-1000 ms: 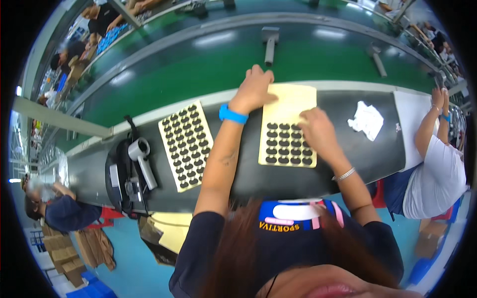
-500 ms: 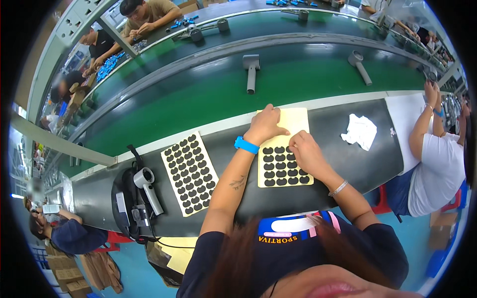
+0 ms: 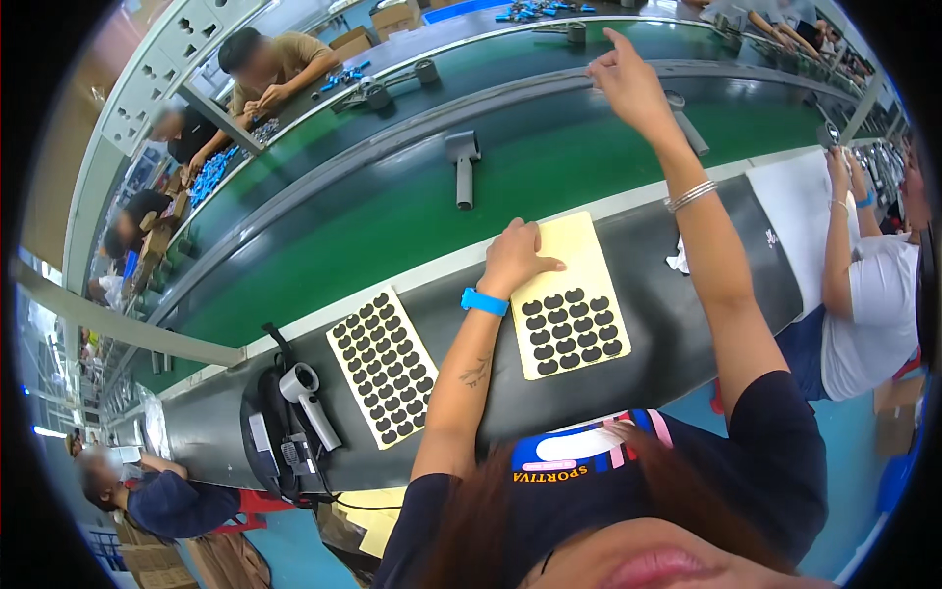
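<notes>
My left hand [image 3: 520,257] rests at the upper left edge of a pale yellow sticker sheet [image 3: 567,240], its thumb stretched across the bare part. Black notched round stickers [image 3: 573,329] fill the sheet's lower part in rows. Over the green conveyor, my right hand [image 3: 633,86] reaches far forward with the index finger extended and the fingers apart. Whether anything small clings to its fingertips cannot be made out. Near that hand, a grey hair-dryer-shaped housing [image 3: 693,135] lies partly behind my wrist. Another such housing [image 3: 463,172] lies on the belt ahead of my left hand.
A fuller sticker sheet [image 3: 383,368] lies left of my left arm. Beyond it are a black bag [image 3: 257,432] and a grey hair dryer [image 3: 310,404]. Crumpled white paper [image 3: 677,259] shows beside my right forearm. A co-worker in white [image 3: 863,294] sits at right; others work across the belt.
My right hand has left the sticker sheet and swung forward over the conveyor. The left hand stays on the sheet. The view has shifted, and the housings appear farther left.
</notes>
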`<state>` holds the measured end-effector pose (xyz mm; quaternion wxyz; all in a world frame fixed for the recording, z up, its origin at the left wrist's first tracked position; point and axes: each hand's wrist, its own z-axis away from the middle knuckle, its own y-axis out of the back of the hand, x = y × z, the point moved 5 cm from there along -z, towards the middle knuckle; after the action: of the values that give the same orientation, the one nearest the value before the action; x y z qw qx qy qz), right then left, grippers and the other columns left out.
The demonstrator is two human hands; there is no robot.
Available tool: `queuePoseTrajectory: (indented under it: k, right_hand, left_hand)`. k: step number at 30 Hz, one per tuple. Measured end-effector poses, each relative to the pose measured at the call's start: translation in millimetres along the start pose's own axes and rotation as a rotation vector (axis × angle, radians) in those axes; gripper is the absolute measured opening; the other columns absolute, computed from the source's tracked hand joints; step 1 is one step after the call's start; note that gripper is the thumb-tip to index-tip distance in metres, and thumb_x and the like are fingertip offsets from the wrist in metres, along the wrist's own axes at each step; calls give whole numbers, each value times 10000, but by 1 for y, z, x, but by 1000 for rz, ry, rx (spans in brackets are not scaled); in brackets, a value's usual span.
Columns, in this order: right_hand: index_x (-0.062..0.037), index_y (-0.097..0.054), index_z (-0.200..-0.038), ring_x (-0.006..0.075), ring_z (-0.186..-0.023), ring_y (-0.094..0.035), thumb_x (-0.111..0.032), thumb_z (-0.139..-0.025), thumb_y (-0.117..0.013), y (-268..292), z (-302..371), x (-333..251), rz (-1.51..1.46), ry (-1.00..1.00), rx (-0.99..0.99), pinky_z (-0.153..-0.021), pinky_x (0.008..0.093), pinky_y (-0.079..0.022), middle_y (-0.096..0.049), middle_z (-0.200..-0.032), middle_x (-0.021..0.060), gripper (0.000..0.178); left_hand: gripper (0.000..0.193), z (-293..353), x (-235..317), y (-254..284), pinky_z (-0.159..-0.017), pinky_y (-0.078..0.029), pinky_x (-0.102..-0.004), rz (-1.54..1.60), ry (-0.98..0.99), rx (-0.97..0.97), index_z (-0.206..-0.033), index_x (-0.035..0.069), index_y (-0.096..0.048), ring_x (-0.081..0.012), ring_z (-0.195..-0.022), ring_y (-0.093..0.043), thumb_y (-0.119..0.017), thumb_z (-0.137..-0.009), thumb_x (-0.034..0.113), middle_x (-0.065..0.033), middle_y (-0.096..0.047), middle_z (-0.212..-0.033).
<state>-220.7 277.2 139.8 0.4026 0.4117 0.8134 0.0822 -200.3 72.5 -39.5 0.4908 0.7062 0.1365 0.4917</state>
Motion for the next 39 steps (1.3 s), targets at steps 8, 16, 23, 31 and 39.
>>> queuePoseTrajectory:
  k: [8,16,23,31,39]
  right_hand:
    - [-2,-614,-947,63,-708,-555,-44,-861,-604,-49,175,18,-306,-374,-664,-639,225,-467,-615,-799,4,96]
    - [-28,-600,-898,169,-684,-589,-29,-818,-640,-45,239,5,-48,-342,-490,-635,295,-481,-567,-812,75,90]
    - [-41,-565,-885,270,-753,-607,-51,-822,-629,-40,244,-1,55,-378,-457,-662,357,-476,-543,-860,113,90]
    - [-46,-587,-873,80,-738,-531,-37,-849,-635,-28,197,12,-223,-283,-423,-658,239,-437,-520,-824,2,54]
    - [-37,-587,-1173,82,-785,-560,-138,-863,-655,22,-6,6,-239,-98,82,-686,204,-452,-607,-963,31,333]
  left_hand:
    - [518,-7,1,2,-633,-445,-413,-27,-50,42,-687,59,-534,-308,-750,-559,-870,-520,416,-109,-537,-794]
    - [541,-13,-5,0,-602,-430,-389,-19,-12,33,-672,63,-510,-271,-718,-549,-874,-518,432,-89,-529,-761]
    - [529,-4,-1,-2,-611,-411,-395,12,-27,32,-679,63,-490,-288,-732,-524,-876,-536,395,-99,-515,-773]
    - [517,2,1,2,-602,-406,-396,-16,-7,-2,-696,72,-471,-283,-729,-529,-866,-562,378,-83,-505,-781]
    - [502,0,4,2,-591,-437,-407,-16,-11,-7,-722,78,-499,-282,-725,-565,-847,-569,406,-73,-505,-806]
